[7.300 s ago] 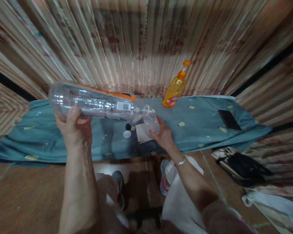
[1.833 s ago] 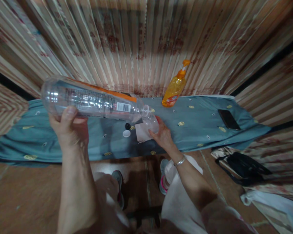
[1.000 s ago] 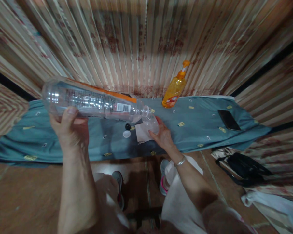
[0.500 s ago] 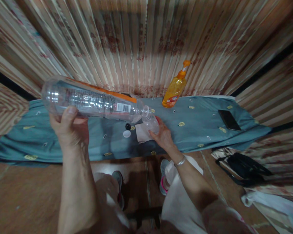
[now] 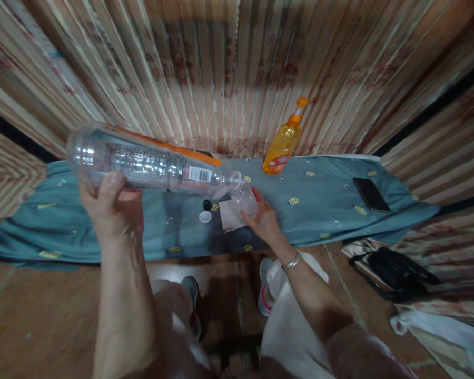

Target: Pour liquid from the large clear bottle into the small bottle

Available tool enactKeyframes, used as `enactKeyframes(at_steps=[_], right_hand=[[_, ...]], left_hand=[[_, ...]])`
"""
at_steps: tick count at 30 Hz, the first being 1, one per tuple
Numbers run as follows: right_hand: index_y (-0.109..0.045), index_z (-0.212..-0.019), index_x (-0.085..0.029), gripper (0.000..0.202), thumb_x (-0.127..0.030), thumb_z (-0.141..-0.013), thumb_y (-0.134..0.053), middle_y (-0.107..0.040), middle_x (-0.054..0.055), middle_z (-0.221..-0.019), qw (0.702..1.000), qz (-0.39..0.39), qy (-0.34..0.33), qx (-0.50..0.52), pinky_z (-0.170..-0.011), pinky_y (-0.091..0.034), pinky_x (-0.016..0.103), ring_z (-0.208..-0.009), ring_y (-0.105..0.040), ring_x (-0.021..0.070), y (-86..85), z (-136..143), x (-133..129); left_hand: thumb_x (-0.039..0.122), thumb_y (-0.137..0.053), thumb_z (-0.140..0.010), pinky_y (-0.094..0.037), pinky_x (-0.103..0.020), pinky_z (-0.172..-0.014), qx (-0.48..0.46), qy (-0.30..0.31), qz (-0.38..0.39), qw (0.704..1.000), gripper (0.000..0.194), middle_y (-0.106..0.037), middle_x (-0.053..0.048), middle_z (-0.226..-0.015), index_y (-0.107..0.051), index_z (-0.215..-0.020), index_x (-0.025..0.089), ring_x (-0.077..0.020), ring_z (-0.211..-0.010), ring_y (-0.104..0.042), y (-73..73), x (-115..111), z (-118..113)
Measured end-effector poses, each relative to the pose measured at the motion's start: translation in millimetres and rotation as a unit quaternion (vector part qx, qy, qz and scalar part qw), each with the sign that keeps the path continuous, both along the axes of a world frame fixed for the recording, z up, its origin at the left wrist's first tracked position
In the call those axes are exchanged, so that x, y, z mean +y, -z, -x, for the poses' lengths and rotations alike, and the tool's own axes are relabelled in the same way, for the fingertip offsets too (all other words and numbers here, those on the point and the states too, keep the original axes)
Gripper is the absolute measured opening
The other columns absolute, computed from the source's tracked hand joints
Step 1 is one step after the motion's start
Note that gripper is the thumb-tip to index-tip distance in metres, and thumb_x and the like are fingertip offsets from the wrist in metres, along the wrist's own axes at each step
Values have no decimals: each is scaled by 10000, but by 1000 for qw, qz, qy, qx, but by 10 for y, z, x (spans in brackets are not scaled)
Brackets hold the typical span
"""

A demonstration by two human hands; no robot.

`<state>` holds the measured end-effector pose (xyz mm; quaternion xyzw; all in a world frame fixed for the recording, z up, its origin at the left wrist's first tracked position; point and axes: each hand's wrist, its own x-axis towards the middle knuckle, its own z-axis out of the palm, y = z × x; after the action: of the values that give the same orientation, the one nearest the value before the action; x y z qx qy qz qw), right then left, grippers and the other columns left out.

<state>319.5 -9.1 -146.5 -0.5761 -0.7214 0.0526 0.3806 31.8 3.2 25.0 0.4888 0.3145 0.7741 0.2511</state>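
Note:
My left hand (image 5: 112, 205) grips a large clear bottle (image 5: 142, 160) with an orange-edged label near its base. The bottle lies almost level, its neck tilted down to the right. Its mouth meets the opening of a small clear bottle (image 5: 245, 201), and my right hand (image 5: 263, 217) has its fingers around that small one. Below the small bottle a pale folded cloth (image 5: 231, 217) rests on the teal tablecloth (image 5: 308, 210). Just left of the cloth are a black cap (image 5: 207, 205) and a white round lid (image 5: 205, 216). Any liquid passing between the bottles cannot be made out.
An orange pump bottle (image 5: 281, 147) stands at the table's back edge, before a striped curtain (image 5: 205, 79). A dark phone (image 5: 370, 194) lies on the right part of the table. On the floor at the right are a black bag (image 5: 398, 271) and a white bag (image 5: 450, 331).

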Motion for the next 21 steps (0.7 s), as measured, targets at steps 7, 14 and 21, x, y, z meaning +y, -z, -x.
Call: enactKeyframes(at_steps=[7,14,21], right_hand=[[-427,-1535,-118,749,-349,-885,-719,-631,245,-1491,1000,-4,-7,-6,-1081,-592,517,-1318,-679,351,2,-6,-5],[-421,-1545,-148,745,-334,-886,-714,-646,216,-1481,1000,0,-7,-3,-1092,-588,495,-1323,-677,338,-13,2,-7],[-423,-1536,-126,746,-319,-878,-718,-643,218,-1485,1000,-2,-9,0,-1094,-582,483,-1326,-675,331,6,-5,-3]], left_hand=[[578,-916,-407,-513,-551,-1122,-25,-3,-12,1000,992,-717,-45,-1174,-643,-1334,353,-333,-1210,-679,-4,-3,-28],[570,-909,-410,-499,-557,-1124,-19,-3,-15,1000,946,-718,-41,-1102,-666,-1296,345,-328,-1169,-684,3,7,-25],[542,-946,-368,-466,-570,-1168,-47,5,-27,999,946,-723,-27,-1061,-696,-1255,323,-320,-1148,-692,18,21,-16]])
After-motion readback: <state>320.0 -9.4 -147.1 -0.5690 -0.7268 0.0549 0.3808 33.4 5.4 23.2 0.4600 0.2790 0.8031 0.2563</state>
